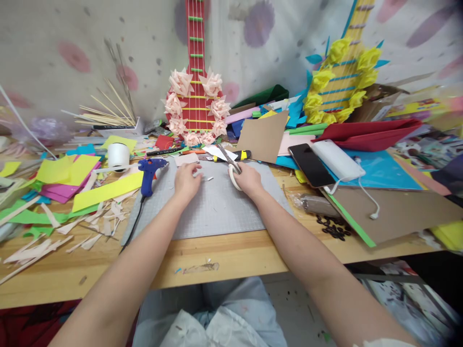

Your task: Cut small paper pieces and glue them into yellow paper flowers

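My right hand [246, 179] is closed around the white handles of a pair of scissors [234, 174], whose metal blades point away and to the left. My left hand [186, 180] hovers at or rests on the grey cutting mat [224, 217], its fingers loosely bent and apart, with nothing visible in them. Just right of its fingertips lies a tiny white scrap [210, 179]. Left of this hand, a blue glue gun [149, 174] stands at the mat's edge. Behind the scissors lies a yellow-and-black utility knife [243, 155].
A red paper guitar with pink flowers [197, 106] leans against the back wall; a yellow flowered one [336, 86] stands right. Paper strips [108, 193] and a white tape roll [118, 156] lie left. A phone [310, 165] and power bank [338, 160] rest on sheets at right.
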Tool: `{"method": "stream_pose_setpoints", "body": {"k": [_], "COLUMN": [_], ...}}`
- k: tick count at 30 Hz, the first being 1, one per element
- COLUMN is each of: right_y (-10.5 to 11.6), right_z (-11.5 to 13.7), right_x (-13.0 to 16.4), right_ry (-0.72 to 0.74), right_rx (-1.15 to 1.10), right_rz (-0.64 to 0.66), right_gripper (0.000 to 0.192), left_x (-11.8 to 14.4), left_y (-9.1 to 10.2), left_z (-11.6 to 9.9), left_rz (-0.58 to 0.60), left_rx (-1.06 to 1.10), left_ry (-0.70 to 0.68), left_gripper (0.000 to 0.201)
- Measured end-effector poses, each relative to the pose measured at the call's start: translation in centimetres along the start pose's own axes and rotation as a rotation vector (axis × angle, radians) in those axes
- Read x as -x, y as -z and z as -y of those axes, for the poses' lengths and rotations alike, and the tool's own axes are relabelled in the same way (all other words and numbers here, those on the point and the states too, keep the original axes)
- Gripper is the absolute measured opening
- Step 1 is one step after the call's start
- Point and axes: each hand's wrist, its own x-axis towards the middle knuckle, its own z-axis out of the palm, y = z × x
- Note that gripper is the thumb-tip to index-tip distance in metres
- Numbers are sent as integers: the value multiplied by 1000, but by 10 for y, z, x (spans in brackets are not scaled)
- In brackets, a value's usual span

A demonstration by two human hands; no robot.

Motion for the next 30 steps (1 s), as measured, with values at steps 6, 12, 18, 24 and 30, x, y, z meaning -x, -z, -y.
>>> {"method": "stream_pose_setpoints", "body": {"k": [6,12,18,24,30], "right_y": [-3,-5,-5,-4,-3], "right_z": [1,0,2,2,3], "right_x": [0,1,0,1,2], "right_ry": [16,24,24,20,25], "right_rx": [37,46,48,56,68], "right_rz": [-7,-19,-14,2,15], "right_gripper": [29,32,30,29,28], "left_x": [-14,-14,-12,-9,-10], "left_y": [34,48,49,49,40], "left_z": [24,29,23,16,23], "left_rz": [-29,-8,39,110,142], "left_rx": [97,-21,-106,-177,-152], "left_ry": [139,156,97,86,-4], "left_gripper": [20,24,30,30,24]}}
